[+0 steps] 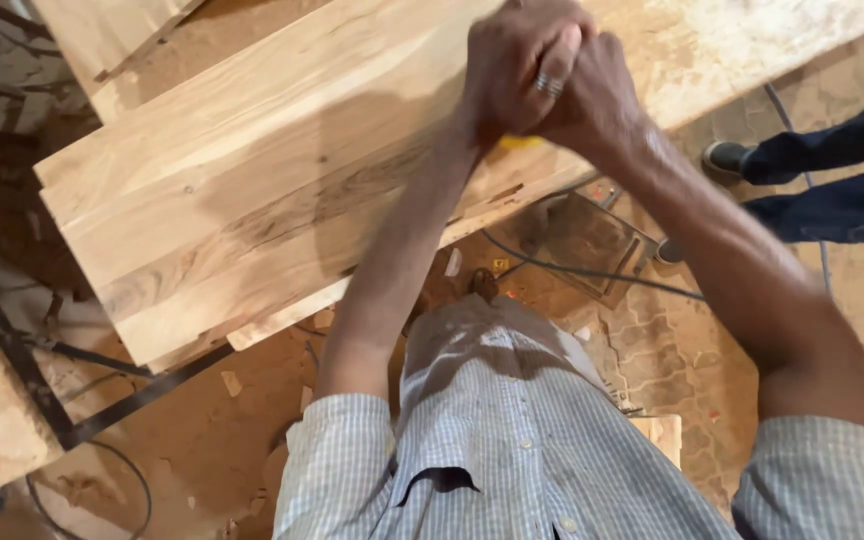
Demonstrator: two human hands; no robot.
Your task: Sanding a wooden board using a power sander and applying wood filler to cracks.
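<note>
The fingers (552, 70) of both hands are curled tight and stacked together, one fist over the other, pressing down on a small yellow object (519, 143) of which only a sliver shows beneath them; what that object is cannot be told. The left hand (512, 65) lies partly over the right hand (602, 95), and a ring (549, 84) shows on one finger where the two meet. The yellow thing sits on the near edge of a wide plank panel (252, 190) of pale wood, glued up from several boards, which runs at a slant across the view. Both bare forearms reach forward from the rolled sleeves of a light checked shirt (512, 440). Beyond the panel's far edge another pale board (102, 35) lies at the top left. Below the panel, on the dusty floor (672, 350), lie wood chips, a black cable (592, 272) and a flat brown plate (582, 240). At the right, another person's dark trouser legs (842, 180) and shoe (724, 158) stand on the floor, well apart from the hands.
</note>
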